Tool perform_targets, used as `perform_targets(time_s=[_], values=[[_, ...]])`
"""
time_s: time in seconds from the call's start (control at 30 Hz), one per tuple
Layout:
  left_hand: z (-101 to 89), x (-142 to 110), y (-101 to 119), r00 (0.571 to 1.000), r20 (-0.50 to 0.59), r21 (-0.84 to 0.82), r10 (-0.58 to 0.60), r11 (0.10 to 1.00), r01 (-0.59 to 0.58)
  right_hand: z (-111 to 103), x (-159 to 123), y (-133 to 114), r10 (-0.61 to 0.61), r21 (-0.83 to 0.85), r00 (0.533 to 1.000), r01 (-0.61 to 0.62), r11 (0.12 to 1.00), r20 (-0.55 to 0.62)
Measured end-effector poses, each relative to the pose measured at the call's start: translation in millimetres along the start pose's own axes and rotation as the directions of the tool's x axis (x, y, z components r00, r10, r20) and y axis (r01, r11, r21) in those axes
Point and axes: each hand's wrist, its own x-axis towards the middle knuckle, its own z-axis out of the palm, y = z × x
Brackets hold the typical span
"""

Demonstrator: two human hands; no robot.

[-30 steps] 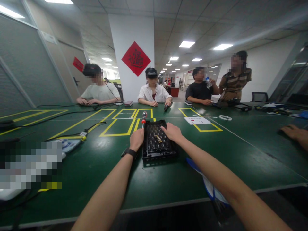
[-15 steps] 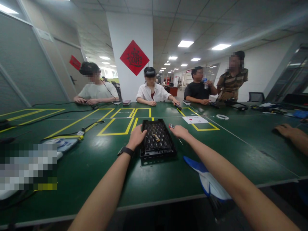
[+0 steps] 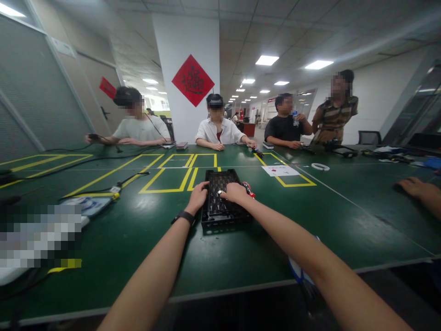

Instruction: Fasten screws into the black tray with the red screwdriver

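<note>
- Black plastic tray (image 3: 220, 224) lying flat on the green tabletop (image 3: 223, 271), near the middle of the scene, patterned floor facing up.
- Left hand (image 3: 197, 197) narrow on the tray's left wall, thumb near the rim. Risk of a slide or twist, caused by a loosened hold during any push from the right.
- Right hand (image 3: 237, 193) curled over the tray's right half, fingertips narrow at a small gold-coloured piece (image 3: 219, 192). Cannot tell whether firmly pinched or merely touched.
- Possible slip of that piece from so small a grip, with a fall back into the tray and a fiddly search.
- Red-handled tool (image 3: 248, 187) jutting out to the right of the knuckles, apparently tucked inside the same curled fingers; shaft hidden. Likely cause of trouble: too much asked of one hand, giving a weak pinch or a dropped tool.
- Also possible: a scrape of the hidden shaft against the tray's right wall during a turn of the wrist.
- Blue-edged item (image 3: 294, 269) by the near edge, mostly behind the right forearm (image 3: 303, 243); easily dragged off by a low sweep.
</note>
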Motion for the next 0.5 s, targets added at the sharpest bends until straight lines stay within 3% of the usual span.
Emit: perform_targets(time_s=[0.13, 0.27, 0.37, 0.5], values=[[-12.3, -10, 17, 0.984, -0.050, 0.290, 0.169, 0.946, -0.148, 2, 2, 4, 0.017, 0.103, 1.000, -0.019, 0.995, 0.020], [-16.0, -13, 31, 0.975, 0.057, 0.439, 0.213, 0.872, -0.216, -3, -7, 17, -0.047, 0.225, 0.995, 0.067, 0.972, -0.092], [-13.5, -12, 33, 0.979, 0.088, 0.470, 0.183, 0.859, -0.203, -3, -19, 22, -0.093, 0.435, 0.976, 0.172, 0.884, -0.197], [-10.8, -10, 34, 0.974, 0.092, 0.449, 0.206, 0.864, -0.225, -5, -39, 24, -0.223, 0.664, 0.959, 0.283, 0.692, -0.177]])
